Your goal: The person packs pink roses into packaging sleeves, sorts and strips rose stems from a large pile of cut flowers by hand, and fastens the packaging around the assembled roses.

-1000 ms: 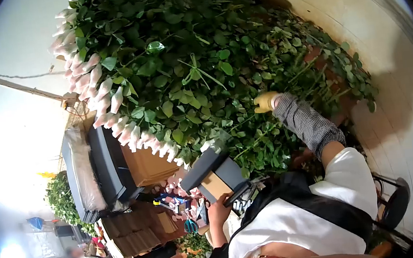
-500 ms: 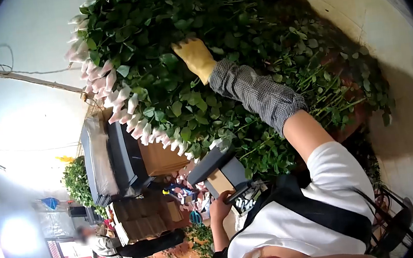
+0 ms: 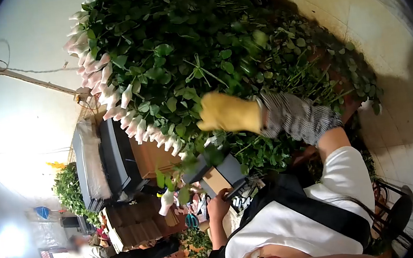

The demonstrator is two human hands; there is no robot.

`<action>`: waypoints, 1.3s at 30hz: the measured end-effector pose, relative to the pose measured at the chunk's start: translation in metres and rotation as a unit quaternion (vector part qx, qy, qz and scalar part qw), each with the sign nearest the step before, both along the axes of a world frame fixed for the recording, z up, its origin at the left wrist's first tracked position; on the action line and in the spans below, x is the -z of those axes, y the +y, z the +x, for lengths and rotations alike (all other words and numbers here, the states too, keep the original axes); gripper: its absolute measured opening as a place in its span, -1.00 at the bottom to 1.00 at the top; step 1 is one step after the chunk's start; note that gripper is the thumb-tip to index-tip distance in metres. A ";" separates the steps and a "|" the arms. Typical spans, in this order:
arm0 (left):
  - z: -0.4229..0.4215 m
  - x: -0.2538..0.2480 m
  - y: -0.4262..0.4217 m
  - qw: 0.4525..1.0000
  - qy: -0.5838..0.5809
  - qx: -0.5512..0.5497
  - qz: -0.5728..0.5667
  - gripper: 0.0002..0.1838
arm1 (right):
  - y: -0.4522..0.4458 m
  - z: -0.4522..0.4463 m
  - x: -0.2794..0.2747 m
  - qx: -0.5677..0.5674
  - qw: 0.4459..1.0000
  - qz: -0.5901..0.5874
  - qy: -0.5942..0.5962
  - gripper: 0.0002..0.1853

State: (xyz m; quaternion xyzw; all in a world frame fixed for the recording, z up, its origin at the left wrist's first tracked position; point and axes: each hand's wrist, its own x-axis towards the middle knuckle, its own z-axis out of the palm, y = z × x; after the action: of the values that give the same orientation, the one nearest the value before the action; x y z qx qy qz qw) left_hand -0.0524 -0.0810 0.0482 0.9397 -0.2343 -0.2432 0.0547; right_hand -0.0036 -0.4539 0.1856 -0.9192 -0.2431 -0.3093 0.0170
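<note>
My right hand (image 3: 230, 112), in a yellow rubber glove, is closed and blurred in front of the big pile of leafy rose stems (image 3: 178, 56). A single rose with a white-pink covered bud (image 3: 166, 202) and blurred leaves hangs out beyond the pile, seemingly carried by this hand; its stem is hard to follow. White-pink covered rose heads (image 3: 104, 84) line one side of the pile. My bare left hand (image 3: 219, 205) has its fingers closed at the edge of a dark grey board (image 3: 230, 169) with a brown panel (image 3: 216, 181); its fingertips are partly hidden.
Teal-handled scissors (image 3: 191, 220) lie beyond my left hand among pink pieces. Stacked grey sheets (image 3: 115, 154) and brown cardboard (image 3: 133, 221) stand ahead. Another person (image 3: 124, 253) stands farther off. A dark chair (image 3: 399, 214) is close to my right side.
My gloved right hand has come out of the foliage and back toward my body. A single rose now shows near the grey board, and leaves on the pile are stirring. My left hand stays put.
</note>
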 end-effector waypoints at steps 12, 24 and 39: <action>0.092 0.067 0.085 0.711 0.545 -0.245 -0.371 -0.04 | 0.039 -0.136 0.118 0.137 0.813 -0.164 0.541 -0.84; 0.052 0.016 0.016 0.978 0.076 0.089 -0.171 -0.64 | -0.038 -0.085 0.130 -0.052 0.794 0.254 0.549 -0.40; 0.059 0.039 0.017 0.967 0.145 -0.005 -0.208 -0.87 | -0.192 0.246 -0.164 0.318 0.920 0.215 0.080 -0.08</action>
State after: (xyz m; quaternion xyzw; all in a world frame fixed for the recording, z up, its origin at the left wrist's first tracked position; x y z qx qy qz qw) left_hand 0.0068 -0.0640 0.0096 0.8634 -0.2648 -0.3225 0.2835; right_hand 0.2419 -0.6462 0.3501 -0.9440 0.1362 -0.2688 0.1343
